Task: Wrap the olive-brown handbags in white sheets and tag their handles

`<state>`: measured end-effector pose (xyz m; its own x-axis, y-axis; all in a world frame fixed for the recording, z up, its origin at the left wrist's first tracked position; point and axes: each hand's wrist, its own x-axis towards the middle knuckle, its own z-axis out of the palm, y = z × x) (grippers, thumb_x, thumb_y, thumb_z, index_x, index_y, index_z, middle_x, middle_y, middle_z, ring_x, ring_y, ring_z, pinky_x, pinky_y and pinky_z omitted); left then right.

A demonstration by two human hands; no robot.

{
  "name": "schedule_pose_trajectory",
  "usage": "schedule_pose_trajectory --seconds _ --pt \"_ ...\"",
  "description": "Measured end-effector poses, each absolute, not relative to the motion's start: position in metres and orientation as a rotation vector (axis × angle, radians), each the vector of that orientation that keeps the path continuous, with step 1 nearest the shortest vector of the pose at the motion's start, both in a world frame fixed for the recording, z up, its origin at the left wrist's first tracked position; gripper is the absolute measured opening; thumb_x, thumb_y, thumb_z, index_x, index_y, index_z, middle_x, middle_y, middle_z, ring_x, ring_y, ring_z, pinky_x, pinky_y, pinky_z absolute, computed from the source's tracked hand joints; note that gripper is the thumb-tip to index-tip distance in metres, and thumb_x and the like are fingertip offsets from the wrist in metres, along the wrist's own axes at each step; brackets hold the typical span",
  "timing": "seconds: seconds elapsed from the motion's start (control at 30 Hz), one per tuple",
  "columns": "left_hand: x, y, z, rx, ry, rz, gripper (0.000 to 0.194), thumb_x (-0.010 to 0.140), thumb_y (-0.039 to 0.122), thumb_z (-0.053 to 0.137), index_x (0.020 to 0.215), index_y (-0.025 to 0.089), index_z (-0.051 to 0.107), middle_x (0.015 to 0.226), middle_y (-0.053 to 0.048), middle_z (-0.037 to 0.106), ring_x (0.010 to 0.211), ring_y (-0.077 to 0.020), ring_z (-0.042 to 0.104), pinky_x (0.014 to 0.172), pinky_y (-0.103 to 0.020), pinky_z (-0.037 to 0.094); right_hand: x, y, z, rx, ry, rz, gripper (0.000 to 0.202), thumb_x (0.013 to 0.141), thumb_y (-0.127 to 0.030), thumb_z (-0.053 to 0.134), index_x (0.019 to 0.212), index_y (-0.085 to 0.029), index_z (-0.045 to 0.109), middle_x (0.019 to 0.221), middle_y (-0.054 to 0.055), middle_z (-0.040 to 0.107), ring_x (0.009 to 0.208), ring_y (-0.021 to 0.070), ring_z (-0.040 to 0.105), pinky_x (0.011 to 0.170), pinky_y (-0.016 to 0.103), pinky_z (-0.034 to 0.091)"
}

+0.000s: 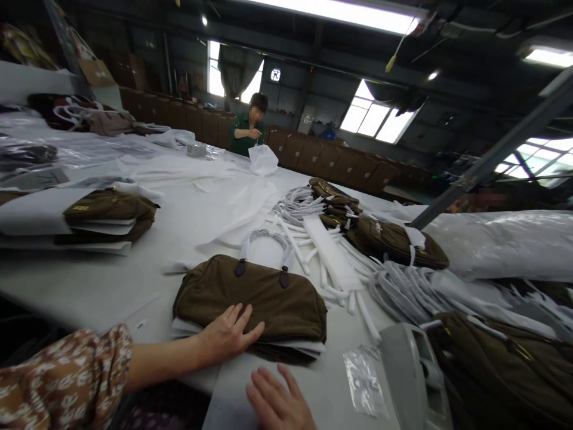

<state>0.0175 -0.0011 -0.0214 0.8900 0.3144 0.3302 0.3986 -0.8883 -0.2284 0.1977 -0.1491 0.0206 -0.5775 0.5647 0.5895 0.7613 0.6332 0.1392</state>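
Observation:
An olive-brown handbag [273, 301] lies flat before me on the white table, its wrapped handles [268, 237] pointing away. White sheets stick out from under its near side. My left hand [229, 335] rests on the bag's lower front, fingers spread and holding nothing. Just below the bag, my right hand [280, 399] is over a pale sheet [230, 397] at the near table edge, fingers stretched out. Whether it touches the sheet I cannot tell. A clear plastic packet [364, 382] lies to its right, beside a grey tape dispenser-like device [414, 376].
Stacked brown bags [105, 209] with white sheets sit at left. More brown bags [385, 239], white padding strips [329, 251] and wrapped handles [407, 292] crowd the right. A slanted metal post [483, 155] rises there. Across the table a person [250, 125] handles a white item [263, 160].

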Motion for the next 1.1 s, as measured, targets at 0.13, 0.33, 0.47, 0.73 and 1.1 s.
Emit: schedule_pose_trajectory --seconds 0.13,0.33,0.47,0.73,1.1 --pt "0.016 -0.005 -0.037 -2.734 -0.547 -0.48 0.054 0.089 0.019 0.054 0.14 0.028 0.037 0.132 -0.021 0.053 0.115 -0.0342 0.057 0.092 -0.052 0.048 0.211 -0.106 0.067 -1.623 -2.231 -0.387 0.052 0.09 -0.033 0.05 0.14 -0.024 0.042 0.144 0.009 0.045 0.136 0.0299 0.036 0.111 0.056 0.024" --pt "0.016 -0.002 0.0 -3.001 -0.56 -0.218 0.053 0.086 0.035 0.06 0.135 0.02 0.047 0.133 -0.021 0.053 0.119 -0.0361 0.054 0.094 -0.052 0.048 0.212 -0.078 0.013 -1.983 -2.212 -0.101 0.062 0.086 -0.053 0.054 0.143 -0.034 0.038 0.148 0.007 0.039 0.132 0.0342 0.04 0.103 0.053 0.036" --pt "0.021 0.009 0.039 -3.156 -0.61 -0.277 0.054 0.093 0.036 0.05 0.144 0.025 0.034 0.143 -0.013 0.046 0.131 -0.0296 0.043 0.108 -0.054 0.035 0.215 -0.077 -0.006 -1.981 -2.207 -0.142 0.063 0.086 -0.051 0.054 0.144 -0.032 0.036 0.15 0.005 0.036 0.133 0.0342 0.04 0.105 0.052 0.036" --pt "0.024 0.011 -0.013 -3.155 -0.708 -0.134 0.1 0.073 0.036 0.077 0.147 0.04 0.011 0.154 -0.015 0.025 0.136 -0.0433 0.03 0.102 -0.072 0.028 0.22 -0.076 -0.002 -1.932 -2.171 0.154 0.058 0.085 -0.039 0.056 0.139 -0.022 0.046 0.147 0.01 0.039 0.134 0.0362 0.037 0.108 0.055 0.033" --pt "0.021 0.036 -0.022 -2.525 -0.3 -0.609 0.053 0.091 0.037 0.055 0.14 0.041 0.037 0.143 -0.004 0.047 0.109 -0.0249 0.061 0.095 -0.042 0.045 0.265 0.152 0.052 -2.19 -1.404 0.593 0.048 0.079 -0.027 0.06 0.124 -0.01 0.056 0.109 0.016 0.066 0.106 0.0266 0.062 0.095 0.037 0.044"
